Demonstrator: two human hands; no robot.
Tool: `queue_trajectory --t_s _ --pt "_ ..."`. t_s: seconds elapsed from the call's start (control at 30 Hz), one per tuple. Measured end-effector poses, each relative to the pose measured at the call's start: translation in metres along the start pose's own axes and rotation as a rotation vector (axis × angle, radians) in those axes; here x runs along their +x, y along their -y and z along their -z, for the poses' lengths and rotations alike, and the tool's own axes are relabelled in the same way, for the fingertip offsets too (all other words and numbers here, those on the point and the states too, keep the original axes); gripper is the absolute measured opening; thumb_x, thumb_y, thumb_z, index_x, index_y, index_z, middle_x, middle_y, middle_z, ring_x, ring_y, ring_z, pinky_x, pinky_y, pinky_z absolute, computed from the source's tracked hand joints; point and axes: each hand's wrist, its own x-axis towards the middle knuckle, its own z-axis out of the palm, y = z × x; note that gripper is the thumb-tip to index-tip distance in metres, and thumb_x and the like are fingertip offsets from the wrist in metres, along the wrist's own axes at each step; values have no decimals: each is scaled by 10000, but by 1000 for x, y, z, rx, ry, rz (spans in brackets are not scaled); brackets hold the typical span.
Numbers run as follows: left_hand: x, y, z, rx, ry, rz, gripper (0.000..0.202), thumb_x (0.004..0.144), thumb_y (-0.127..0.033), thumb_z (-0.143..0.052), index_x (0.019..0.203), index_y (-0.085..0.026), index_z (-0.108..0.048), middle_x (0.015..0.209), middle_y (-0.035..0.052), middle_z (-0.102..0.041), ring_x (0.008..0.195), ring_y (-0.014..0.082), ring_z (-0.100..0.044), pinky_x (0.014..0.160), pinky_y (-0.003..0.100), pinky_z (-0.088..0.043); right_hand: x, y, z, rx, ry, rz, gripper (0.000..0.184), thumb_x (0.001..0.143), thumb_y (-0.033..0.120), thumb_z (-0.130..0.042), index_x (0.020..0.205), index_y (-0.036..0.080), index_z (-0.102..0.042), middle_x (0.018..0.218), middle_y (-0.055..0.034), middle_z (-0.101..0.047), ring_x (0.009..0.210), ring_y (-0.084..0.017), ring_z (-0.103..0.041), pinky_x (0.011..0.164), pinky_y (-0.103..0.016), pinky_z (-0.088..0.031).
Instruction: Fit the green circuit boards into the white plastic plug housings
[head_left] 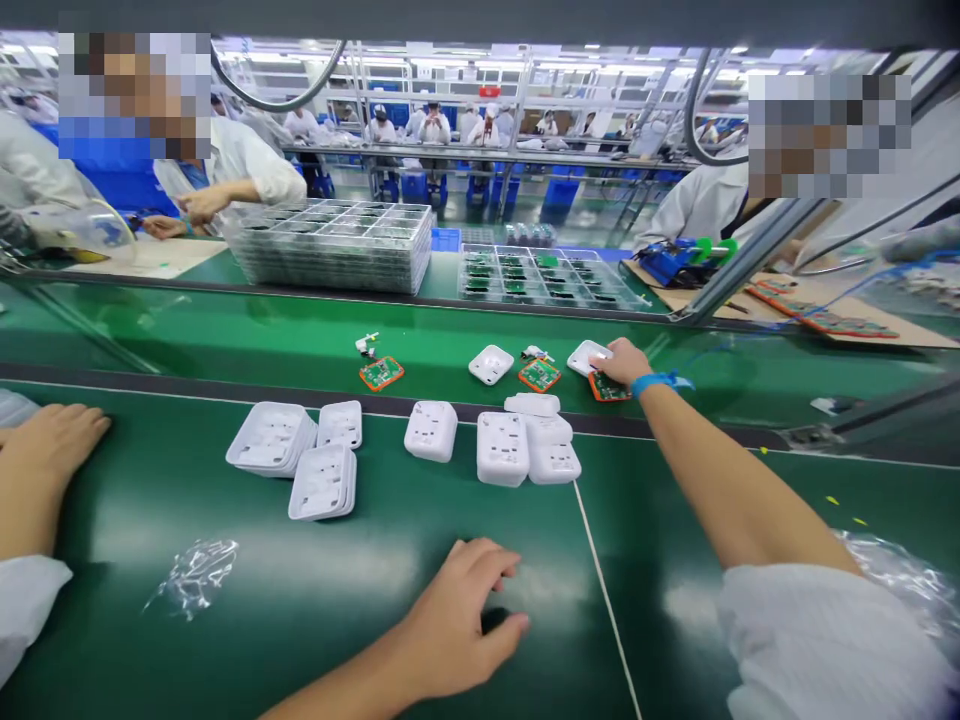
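Observation:
My left hand [469, 625] hovers low over the green worktop, holding nothing, thumb and fingers apart. Across the front edge of the green belt reaches my right hand [624, 362], a blue band at its wrist. Its fingers are closed on the edge of a white plastic cover [585, 356]; the fingertips are partly hidden. Just below that cover lies an orange-edged green circuit board [611, 388]. Another white cover [491, 365] and a second circuit board [539, 375] sit to the left on the belt. Stacked white covers [502, 447] stand on the worktop between my hands.
A co-worker's hand [56, 440] rests at the left. More stacked covers [270, 438] and crumpled clear plastic [196, 578] lie on that side. Another circuit board [382, 373] is on the belt. Beyond are clear trays [337, 250] and a slanting metal post [757, 260].

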Motion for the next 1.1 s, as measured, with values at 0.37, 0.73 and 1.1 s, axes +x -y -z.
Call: queue_trajectory --t_s 0.37,0.73,1.1 --pt "46 -42 84 311 -599 -446 171 898 -115 -565 1016 -235 -594 908 46 -673 853 199 -612 788 358 -499 23 74 -41 -305 349 150 449 741 549 -766 870 137 -646 911 -157 -678 818 -257 -622 694 -310 -391" --pt "248 -25 140 746 -300 457 604 782 -414 -806 1266 -130 -582 1322 175 -585 1239 366 -546 1028 557 -439 -63 96 -35 -129 546 410 406 960 544 -482 1105 231 -695 1086 -56 -736 1003 -236 -674 842 -299 -478" --pt "241 -29 128 702 -145 149 342 946 -387 -639 1240 -219 -598 1277 106 -623 1111 266 -629 906 498 -540 -121 59 -18 53 349 387 602 789 463 -723 1284 153 -579 1162 -138 -606 1028 -288 -628 913 -434 -510"
